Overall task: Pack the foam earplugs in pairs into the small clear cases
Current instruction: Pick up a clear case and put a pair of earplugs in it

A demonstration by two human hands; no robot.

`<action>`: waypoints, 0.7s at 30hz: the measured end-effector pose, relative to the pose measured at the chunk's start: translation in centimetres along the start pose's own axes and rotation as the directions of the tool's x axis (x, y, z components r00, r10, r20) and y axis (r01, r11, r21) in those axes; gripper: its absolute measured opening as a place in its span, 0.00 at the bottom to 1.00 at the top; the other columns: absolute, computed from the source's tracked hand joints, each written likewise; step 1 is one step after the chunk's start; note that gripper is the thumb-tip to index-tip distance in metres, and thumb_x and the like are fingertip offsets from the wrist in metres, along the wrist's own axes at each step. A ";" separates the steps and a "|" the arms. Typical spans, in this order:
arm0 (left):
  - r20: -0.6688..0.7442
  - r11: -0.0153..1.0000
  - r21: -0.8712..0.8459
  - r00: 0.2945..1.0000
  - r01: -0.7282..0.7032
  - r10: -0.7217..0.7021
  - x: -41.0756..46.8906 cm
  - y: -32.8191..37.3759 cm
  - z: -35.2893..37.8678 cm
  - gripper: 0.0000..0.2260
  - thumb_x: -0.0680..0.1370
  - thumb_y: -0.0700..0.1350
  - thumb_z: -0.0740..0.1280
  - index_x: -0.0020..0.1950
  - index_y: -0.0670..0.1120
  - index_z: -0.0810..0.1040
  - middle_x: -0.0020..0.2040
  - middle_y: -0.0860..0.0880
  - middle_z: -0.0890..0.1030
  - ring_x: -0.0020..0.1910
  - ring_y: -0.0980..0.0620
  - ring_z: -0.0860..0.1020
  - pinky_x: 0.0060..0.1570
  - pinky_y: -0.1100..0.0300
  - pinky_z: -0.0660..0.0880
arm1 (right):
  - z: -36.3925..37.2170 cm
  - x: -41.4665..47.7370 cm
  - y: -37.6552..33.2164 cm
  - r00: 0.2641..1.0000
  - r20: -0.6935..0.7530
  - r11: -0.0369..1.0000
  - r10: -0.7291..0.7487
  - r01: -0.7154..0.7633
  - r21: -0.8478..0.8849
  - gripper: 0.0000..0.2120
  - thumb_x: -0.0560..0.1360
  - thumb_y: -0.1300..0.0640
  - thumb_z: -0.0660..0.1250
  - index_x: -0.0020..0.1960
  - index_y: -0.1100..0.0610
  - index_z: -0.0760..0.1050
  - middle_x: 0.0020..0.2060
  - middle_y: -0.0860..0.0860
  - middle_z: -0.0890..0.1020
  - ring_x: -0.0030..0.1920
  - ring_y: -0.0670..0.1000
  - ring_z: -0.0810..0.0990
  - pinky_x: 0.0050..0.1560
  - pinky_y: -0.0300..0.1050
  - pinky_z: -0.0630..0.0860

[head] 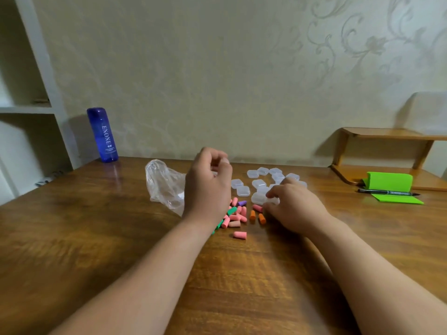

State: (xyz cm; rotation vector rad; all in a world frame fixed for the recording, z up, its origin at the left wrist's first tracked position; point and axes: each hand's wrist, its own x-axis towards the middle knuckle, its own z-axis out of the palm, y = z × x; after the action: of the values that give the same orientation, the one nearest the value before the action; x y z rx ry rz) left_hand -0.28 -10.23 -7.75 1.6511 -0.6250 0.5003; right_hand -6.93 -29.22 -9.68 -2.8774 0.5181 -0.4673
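A glossy brown wooden table [96, 238], a person's bare arms reaching across it.

A crumpled clear plastic bag [163, 184] lies just left of the left hand [208, 187]; a tall blue plastic bottle [102, 135] stands at the far left edge. The left hand hovers with fingers curled; whether it holds anything I cannot tell. The right hand [294, 207] curls its fingers round the nearest case [258, 198] of the small clear square plastic cases [258, 183] clustered mid-table. Pink, green, orange and purple foam earplugs [238, 216] lie loose between the hands, just before the cases.

Open tabletop [96, 238] nearest, plastic bag [164, 184] left (crumpled), cases [258, 183] seemingly clustered beyond
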 end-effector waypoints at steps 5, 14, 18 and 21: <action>0.017 0.999 -0.010 0.999 0.040 -0.039 -0.8 -1.1 -1.6 0.04 0.86 0.45 0.63 0.55 0.51 0.78 0.44 0.53 0.82 0.43 0.57 0.80 0.41 0.64 0.79 | -0.6 -0.3 -0.2 0.998 0.066 1.000 -0.021 0.021 0.004 0.23 0.78 0.39 0.73 0.70 0.46 0.79 0.64 0.47 0.82 0.59 0.49 0.81 0.58 0.46 0.82; 0.148 0.998 0.012 0.987 0.055 -0.057 -1.4 -1.1 -1.8 0.05 0.86 0.46 0.63 0.55 0.54 0.77 0.45 0.52 0.83 0.42 0.51 0.82 0.42 0.50 0.82 | -1.2 -1.0 0.5 0.999 0.049 0.983 -0.001 -0.008 0.181 0.12 0.80 0.48 0.71 0.63 0.48 0.83 0.52 0.44 0.85 0.48 0.43 0.82 0.48 0.39 0.81; 0.211 0.993 -0.021 0.971 0.118 -0.111 -1.2 -0.9 -2.0 0.05 0.86 0.46 0.63 0.56 0.54 0.78 0.45 0.51 0.84 0.41 0.53 0.84 0.41 0.55 0.84 | -2.0 -1.7 -0.2 0.980 -0.194 0.872 0.041 0.060 0.486 0.09 0.80 0.45 0.72 0.58 0.45 0.82 0.47 0.41 0.85 0.46 0.41 0.83 0.43 0.36 0.77; 0.371 0.963 -0.085 0.905 0.258 -0.209 -1.2 -0.4 -1.6 0.06 0.87 0.47 0.63 0.61 0.54 0.78 0.48 0.51 0.85 0.43 0.54 0.86 0.41 0.59 0.84 | -2.7 -2.2 -1.7 0.988 -0.148 0.645 0.035 0.091 0.759 0.12 0.81 0.48 0.73 0.63 0.48 0.82 0.49 0.45 0.87 0.46 0.45 0.86 0.41 0.41 0.83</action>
State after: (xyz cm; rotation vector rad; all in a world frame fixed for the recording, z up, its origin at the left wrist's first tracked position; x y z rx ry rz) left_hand -0.88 -8.43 -8.59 1.6754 -0.6973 -0.0233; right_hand -9.29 -27.15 -7.35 -2.0255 0.2035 -0.7071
